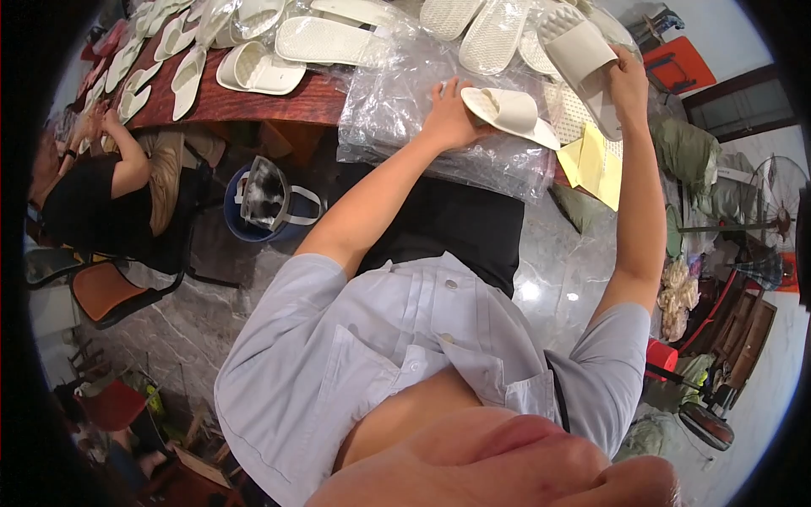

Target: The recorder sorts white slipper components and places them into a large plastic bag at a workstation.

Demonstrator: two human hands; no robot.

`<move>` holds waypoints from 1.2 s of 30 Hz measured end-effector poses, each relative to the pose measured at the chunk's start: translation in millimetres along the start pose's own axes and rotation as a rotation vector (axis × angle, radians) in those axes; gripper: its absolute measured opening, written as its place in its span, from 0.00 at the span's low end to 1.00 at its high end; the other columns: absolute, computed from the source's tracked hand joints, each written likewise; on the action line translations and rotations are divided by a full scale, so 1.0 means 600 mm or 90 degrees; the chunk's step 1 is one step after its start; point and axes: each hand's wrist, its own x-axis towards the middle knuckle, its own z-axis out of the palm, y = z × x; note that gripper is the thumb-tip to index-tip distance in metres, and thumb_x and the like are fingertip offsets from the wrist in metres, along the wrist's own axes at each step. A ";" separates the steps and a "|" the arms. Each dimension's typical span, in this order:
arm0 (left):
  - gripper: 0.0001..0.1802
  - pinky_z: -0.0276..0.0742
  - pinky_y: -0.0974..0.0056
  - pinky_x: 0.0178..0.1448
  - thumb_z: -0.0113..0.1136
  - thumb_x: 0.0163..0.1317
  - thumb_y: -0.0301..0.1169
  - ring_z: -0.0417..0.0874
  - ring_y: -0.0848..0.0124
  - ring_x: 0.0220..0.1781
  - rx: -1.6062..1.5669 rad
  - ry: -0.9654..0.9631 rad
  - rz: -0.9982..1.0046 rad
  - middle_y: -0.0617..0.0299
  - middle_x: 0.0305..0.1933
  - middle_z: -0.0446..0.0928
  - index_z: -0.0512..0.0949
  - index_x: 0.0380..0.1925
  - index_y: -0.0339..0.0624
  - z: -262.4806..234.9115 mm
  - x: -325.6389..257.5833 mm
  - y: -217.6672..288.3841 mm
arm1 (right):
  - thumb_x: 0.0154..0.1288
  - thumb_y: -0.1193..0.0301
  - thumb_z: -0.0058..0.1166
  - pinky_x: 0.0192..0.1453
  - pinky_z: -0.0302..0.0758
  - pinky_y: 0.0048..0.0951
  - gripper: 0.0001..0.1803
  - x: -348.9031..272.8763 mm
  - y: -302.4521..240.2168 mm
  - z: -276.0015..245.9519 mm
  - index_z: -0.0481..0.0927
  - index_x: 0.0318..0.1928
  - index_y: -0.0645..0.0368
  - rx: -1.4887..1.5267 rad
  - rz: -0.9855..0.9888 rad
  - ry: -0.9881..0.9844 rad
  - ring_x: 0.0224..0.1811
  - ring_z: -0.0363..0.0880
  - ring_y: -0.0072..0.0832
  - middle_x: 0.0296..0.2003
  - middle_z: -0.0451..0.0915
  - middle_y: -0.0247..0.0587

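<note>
My right hand (627, 89) grips a cream slipper (581, 57) by its side, holding it tilted above the right part of the table; some of its fingers are hidden behind the sole. My left hand (452, 118) rests on clear plastic bags (389, 101), fingers spread. Against its thumb side lies another cream slipper (512, 111), which covers part of the hand, so the thumb is hidden. Yellow paper sheets (594, 165) sit at the table edge below the right hand. More cream slippers (494, 38) lie just beyond both hands.
Several slippers (260, 69) spread leftward over the red-brown table (312, 97). A blue bucket (245, 215) stands on the floor under the edge. Another person (93, 186) sits at the far left beside a chair (114, 291). A fan (777, 203) and sacks (684, 152) are at right.
</note>
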 end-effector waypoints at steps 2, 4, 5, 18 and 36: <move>0.44 0.41 0.38 0.74 0.48 0.57 0.71 0.56 0.45 0.74 -0.030 0.005 -0.009 0.48 0.67 0.65 0.75 0.61 0.50 -0.001 0.004 0.000 | 0.58 0.78 0.44 0.42 0.73 0.31 0.22 0.001 -0.006 -0.006 0.81 0.53 0.58 -0.019 -0.008 0.039 0.34 0.79 0.30 0.32 0.82 0.42; 0.43 0.41 0.40 0.74 0.47 0.59 0.70 0.57 0.47 0.73 -0.005 0.012 -0.014 0.48 0.64 0.69 0.75 0.61 0.49 0.002 0.007 -0.002 | 0.58 0.78 0.45 0.43 0.74 0.33 0.22 0.008 -0.014 -0.015 0.81 0.54 0.55 -0.045 0.011 0.118 0.35 0.81 0.33 0.33 0.83 0.45; 0.43 0.41 0.40 0.74 0.47 0.59 0.70 0.57 0.47 0.73 -0.004 0.013 -0.012 0.48 0.64 0.69 0.75 0.61 0.49 0.002 0.008 -0.003 | 0.58 0.78 0.45 0.43 0.74 0.33 0.22 0.011 -0.017 -0.018 0.81 0.54 0.55 -0.045 0.011 0.121 0.35 0.81 0.33 0.33 0.83 0.45; 0.34 0.47 0.44 0.71 0.39 0.70 0.61 0.66 0.52 0.67 -0.275 0.105 -0.043 0.52 0.53 0.77 0.78 0.54 0.45 0.004 0.020 -0.014 | 0.47 0.84 0.55 0.50 0.72 0.43 0.21 -0.184 -0.029 0.094 0.75 0.45 0.59 -0.189 -0.429 0.073 0.44 0.77 0.45 0.39 0.80 0.46; 0.22 0.54 0.44 0.66 0.43 0.70 0.46 0.73 0.52 0.60 -0.256 0.158 -0.046 0.51 0.47 0.80 0.79 0.48 0.43 0.008 0.021 -0.014 | 0.39 0.70 0.73 0.66 0.62 0.47 0.50 -0.279 -0.045 0.060 0.67 0.68 0.38 -0.167 -0.281 -0.460 0.64 0.66 0.45 0.61 0.68 0.49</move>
